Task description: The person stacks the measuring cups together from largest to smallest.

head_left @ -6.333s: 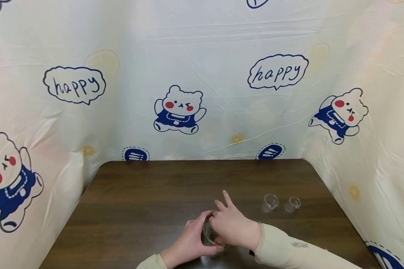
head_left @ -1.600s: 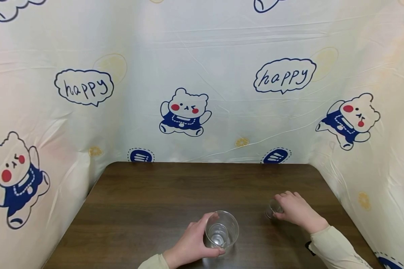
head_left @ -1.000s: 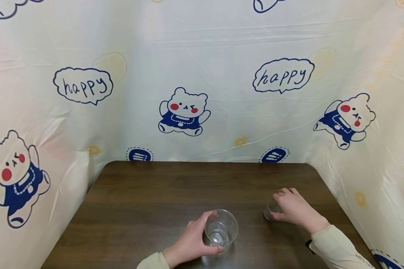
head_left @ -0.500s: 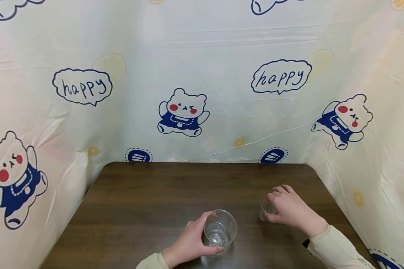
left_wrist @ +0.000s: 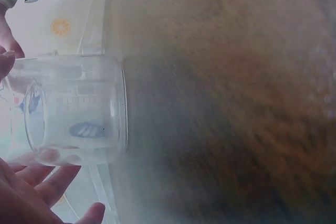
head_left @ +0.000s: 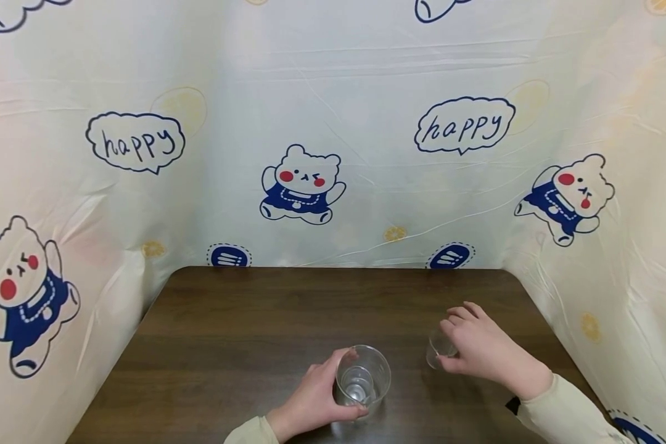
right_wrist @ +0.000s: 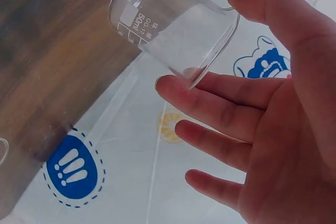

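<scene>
My left hand [head_left: 317, 394] grips a large glass beaker [head_left: 385, 373] around its side, thumb at the near side and fingers at the far side. A smaller beaker [left_wrist: 79, 124] stands nested inside it, with graduation marks in the left wrist view. Further right, my right hand [head_left: 480, 345] pinches a small 50 ml glass beaker [right_wrist: 168, 19] near its rim, between thumb and forefingers. The other fingers are spread clear of the glass. In the head view this beaker [head_left: 436, 351] is partly covered by the hand.
Part of another glass rim [right_wrist: 3, 151] shows at the left edge of the right wrist view. The dark wooden table [head_left: 255, 308] is bordered at the back and sides by a printed curtain [head_left: 366, 185].
My right hand has left the large beaker's mouth and taken hold of a small beaker, shifting it slightly left and nearer. A nested beaker now shows inside the large one, which my left hand still holds.
</scene>
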`<act>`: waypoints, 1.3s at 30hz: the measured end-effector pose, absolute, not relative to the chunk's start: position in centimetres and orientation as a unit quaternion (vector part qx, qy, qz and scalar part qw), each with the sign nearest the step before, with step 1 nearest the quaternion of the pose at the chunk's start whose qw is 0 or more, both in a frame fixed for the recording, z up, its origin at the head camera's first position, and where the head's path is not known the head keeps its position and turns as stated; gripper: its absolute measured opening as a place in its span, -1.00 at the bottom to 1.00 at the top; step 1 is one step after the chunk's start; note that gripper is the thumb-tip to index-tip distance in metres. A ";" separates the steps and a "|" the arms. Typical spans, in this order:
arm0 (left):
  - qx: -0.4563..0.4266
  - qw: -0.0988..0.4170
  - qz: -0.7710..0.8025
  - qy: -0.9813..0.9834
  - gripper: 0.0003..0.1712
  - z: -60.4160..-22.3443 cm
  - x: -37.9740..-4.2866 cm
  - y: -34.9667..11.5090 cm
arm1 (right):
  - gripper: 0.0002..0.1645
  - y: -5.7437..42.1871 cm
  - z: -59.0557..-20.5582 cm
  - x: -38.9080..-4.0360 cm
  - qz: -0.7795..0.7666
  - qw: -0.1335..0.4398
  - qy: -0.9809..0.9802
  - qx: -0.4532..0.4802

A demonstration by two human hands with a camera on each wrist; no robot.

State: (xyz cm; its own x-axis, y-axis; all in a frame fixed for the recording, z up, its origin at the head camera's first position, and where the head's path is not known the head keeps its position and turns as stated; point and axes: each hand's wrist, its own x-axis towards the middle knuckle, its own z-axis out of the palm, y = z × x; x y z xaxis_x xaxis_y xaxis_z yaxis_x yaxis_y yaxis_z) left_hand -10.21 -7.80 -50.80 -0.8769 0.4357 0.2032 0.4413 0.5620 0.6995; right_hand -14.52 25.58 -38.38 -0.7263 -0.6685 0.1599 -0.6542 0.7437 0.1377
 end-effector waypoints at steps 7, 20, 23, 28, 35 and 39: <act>-0.251 0.003 -0.400 -0.882 0.01 -50.9 -10.2 -7.7 | -0.57 25.4 -37.9 -14.0 -0.040 0.114 -0.923 0.365; -0.251 0.008 -0.397 -0.883 0.02 -51.1 -10.3 -7.7 | -0.55 24.4 -36.8 -13.9 -0.042 0.161 -0.901 0.401; -0.251 0.009 -0.396 -0.883 0.03 -51.0 -10.4 -7.7 | -0.55 24.1 -36.4 -13.8 -0.042 0.167 -0.897 0.408; -0.251 0.005 -0.396 -0.883 0.04 -50.9 -10.4 -7.7 | -0.57 23.5 -35.7 -13.6 -0.038 0.175 -0.887 0.425; -0.249 0.004 -0.395 -0.884 0.04 -50.9 -10.4 -7.7 | -0.60 22.5 -34.8 -13.3 -0.028 0.183 -0.876 0.445; -0.248 0.001 -0.395 -0.885 0.04 -50.8 -10.4 -7.7 | -0.59 21.9 -34.4 -13.2 -0.024 0.184 -0.871 0.455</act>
State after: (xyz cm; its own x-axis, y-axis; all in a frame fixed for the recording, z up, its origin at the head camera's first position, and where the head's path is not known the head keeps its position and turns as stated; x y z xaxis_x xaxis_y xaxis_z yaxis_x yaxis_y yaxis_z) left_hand -10.38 -7.71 -50.82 -0.8774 0.4373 0.1974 0.4390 0.5657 0.6980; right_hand -13.17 21.89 -34.40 -0.5173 -0.8018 0.2991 -0.7843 0.5840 0.2091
